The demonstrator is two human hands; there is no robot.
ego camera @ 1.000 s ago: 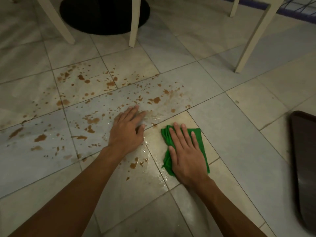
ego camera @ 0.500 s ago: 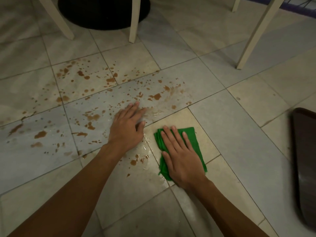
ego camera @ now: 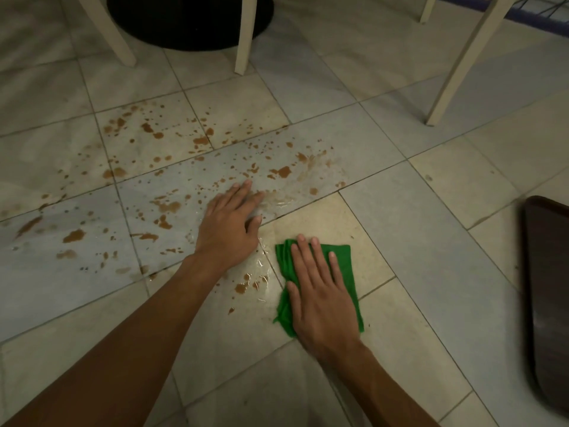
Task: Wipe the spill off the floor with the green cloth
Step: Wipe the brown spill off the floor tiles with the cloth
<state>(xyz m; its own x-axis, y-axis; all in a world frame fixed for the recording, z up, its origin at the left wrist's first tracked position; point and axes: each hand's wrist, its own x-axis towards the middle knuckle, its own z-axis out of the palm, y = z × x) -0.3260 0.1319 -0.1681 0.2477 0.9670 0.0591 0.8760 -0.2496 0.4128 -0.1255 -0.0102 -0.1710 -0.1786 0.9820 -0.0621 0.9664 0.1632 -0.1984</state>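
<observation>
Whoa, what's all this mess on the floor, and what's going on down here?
A person is wiping up a brown spill on the tiled floor. Their right hand presses flat on a folded green cloth, at the near right edge of the mess. The left hand rests flat on the floor among the splashes. Most of the brown spots, to the left and further ahead, are not yet wiped.
</observation>
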